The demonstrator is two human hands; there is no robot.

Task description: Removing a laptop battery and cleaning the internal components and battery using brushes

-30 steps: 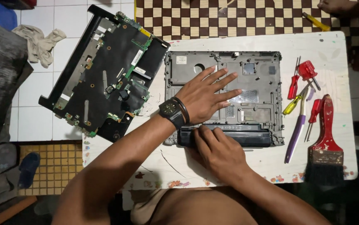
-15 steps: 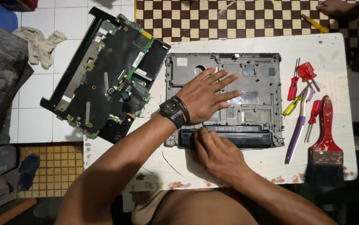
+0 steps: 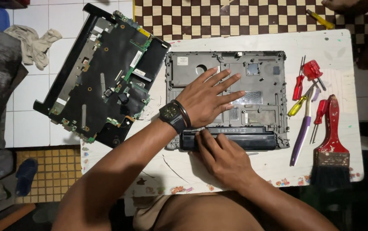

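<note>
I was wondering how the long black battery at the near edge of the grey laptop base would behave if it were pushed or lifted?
The battery looks like a rigid bar, so it would probably slide or lift in one piece without flexing. Its blocky, flat-sided shape suggests it is unlikely to roll. It probably feels heavy for its size. The right hand rests on it; the left hand lies flat on the laptop base.

Battery's (image 3: 244, 140) left end under right hand (image 3: 220, 156); brush bristles (image 3: 330, 176) in shadow.
</note>
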